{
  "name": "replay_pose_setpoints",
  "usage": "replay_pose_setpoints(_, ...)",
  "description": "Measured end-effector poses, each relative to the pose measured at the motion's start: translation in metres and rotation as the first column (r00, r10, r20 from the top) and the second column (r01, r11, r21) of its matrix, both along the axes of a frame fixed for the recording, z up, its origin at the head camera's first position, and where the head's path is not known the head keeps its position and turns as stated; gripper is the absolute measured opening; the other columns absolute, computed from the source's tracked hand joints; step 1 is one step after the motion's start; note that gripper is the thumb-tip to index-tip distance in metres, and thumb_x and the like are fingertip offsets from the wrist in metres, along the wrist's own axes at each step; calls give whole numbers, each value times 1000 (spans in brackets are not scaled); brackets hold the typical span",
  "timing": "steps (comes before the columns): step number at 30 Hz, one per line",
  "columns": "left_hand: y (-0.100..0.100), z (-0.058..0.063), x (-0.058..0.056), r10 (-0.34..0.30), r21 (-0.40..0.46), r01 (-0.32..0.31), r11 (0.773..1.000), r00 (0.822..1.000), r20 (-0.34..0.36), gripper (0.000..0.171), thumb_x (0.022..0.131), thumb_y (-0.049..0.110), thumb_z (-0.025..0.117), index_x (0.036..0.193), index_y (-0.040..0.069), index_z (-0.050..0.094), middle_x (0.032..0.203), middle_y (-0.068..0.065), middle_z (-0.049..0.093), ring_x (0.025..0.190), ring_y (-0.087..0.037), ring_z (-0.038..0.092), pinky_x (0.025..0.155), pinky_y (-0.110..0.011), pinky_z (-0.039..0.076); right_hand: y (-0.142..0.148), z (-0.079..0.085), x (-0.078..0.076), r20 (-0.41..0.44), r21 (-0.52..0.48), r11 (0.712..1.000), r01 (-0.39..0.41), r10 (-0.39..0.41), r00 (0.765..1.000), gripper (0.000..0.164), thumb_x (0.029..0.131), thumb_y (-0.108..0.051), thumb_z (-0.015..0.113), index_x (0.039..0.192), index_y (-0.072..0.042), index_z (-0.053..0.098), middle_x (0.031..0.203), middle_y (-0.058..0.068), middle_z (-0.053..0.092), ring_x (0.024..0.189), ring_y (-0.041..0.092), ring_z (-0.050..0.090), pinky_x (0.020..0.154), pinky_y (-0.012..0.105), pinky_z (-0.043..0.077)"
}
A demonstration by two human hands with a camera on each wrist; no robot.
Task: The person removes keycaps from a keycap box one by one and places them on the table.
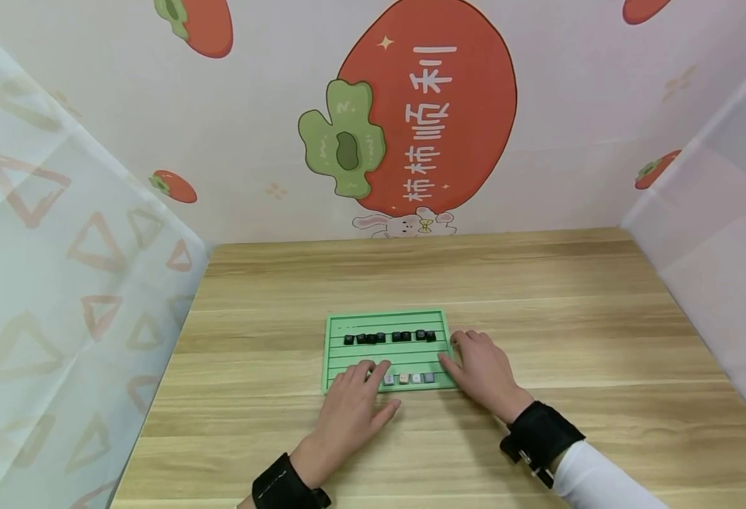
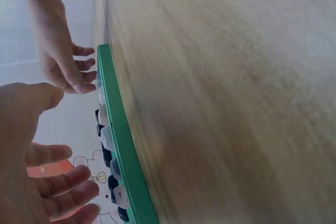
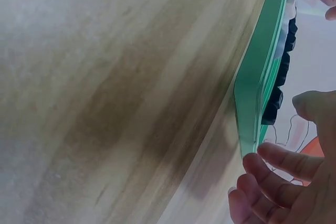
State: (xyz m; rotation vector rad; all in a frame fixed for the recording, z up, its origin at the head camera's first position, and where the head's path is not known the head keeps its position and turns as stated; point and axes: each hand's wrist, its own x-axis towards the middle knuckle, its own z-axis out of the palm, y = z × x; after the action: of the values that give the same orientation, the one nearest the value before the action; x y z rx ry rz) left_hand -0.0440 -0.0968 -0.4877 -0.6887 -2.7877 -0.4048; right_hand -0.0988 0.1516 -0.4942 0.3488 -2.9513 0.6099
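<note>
Left hand (image 1: 350,406): held wide, fingers parted and thumb apart, over the near edge of the green board; whether contact is made cannot be told.
Right hand (image 1: 484,371): held loosely bent, thumb well apart from the fingers, at the board's right edge; whether the rim is touched cannot be told.
Green board (image 1: 411,358): set between the hands, its far edge placed beyond the left fingertips, its near left part partly covered by the left hand.
Black caps (image 1: 406,336): lined in a gapped row ahead of the left fingertips.
Pale caps (image 1: 403,379): lined along the near edge, seen between the left forefinger and right thumb.
Wooden tabletop (image 1: 570,318): spread broadly outward from each hand, its far edge met by a printed backdrop (image 1: 252,106) well beyond both.
</note>
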Motion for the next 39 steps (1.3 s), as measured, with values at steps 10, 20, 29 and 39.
replay_pose_setpoints(10,5,1,3,-19,-25,20,999,1000,19,56,85,51,57,126,13,56,101,-3,59,90,-19,57,73,-36,47,1,-1,-5,110,0,1000,15,-15,994,32,87,-34,59,65,-15,45,55,-3,40,48,12,38,44,28,30)
replay_pose_setpoints(20,10,3,3,-34,-30,35,999,999,25,48,87,50,56,120,14,60,97,-1,60,86,-17,56,69,-33,46,0,-4,-8,151,-1,1000,7,-7,989,32,89,-27,56,61,-15,44,54,-3,37,48,12,37,45,28,29)
replay_pose_setpoints(29,13,3,2,-45,-28,46,999,998,39,44,87,48,56,115,14,63,97,-1,61,86,-17,57,70,-35,46,-1,-5,-12,165,18,1000,10,-13,986,34,87,-25,55,58,-15,42,52,-5,33,47,12,35,44,28,26)
replay_pose_setpoints(39,17,3,-3,-54,-17,55,998,998,13,42,88,46,56,112,13,64,96,-1,62,86,-18,58,71,-35,47,-2,-6,-19,202,-3,999,32,-31,979,38,84,-25,60,54,-16,39,50,-6,30,46,12,34,43,29,26)
